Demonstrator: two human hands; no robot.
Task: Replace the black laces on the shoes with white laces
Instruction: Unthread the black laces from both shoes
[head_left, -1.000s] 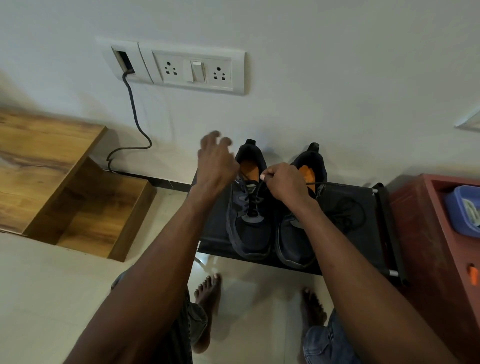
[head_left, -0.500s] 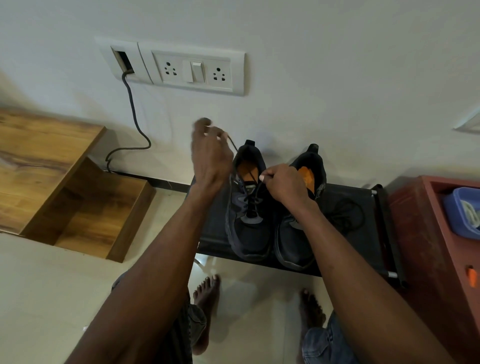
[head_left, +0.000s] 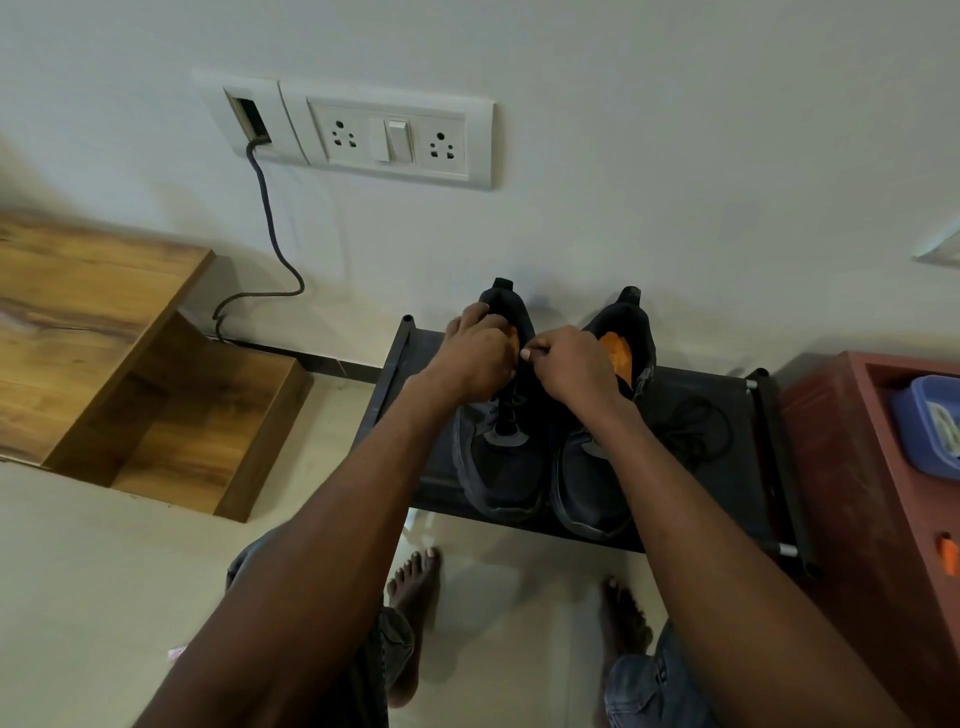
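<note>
Standing barefoot before low black rack (head_left: 727, 395), person works on left shoe (head_left: 498, 467). Left hand (head_left: 470, 358) curled over its opening; right hand (head_left: 576, 364) pinching black lace (head_left: 511, 405). Right shoe (head_left: 592, 488) touching beside.

White wall (head_left: 675, 156), tiled floor (head_left: 104, 571)

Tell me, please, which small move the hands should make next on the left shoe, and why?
Probably pull the black lace out of the next eyelets. Both hands, left hand and right hand, meet at the top of the left shoe, which is laced lower down; a loose lace lies beside the right shoe.
</note>
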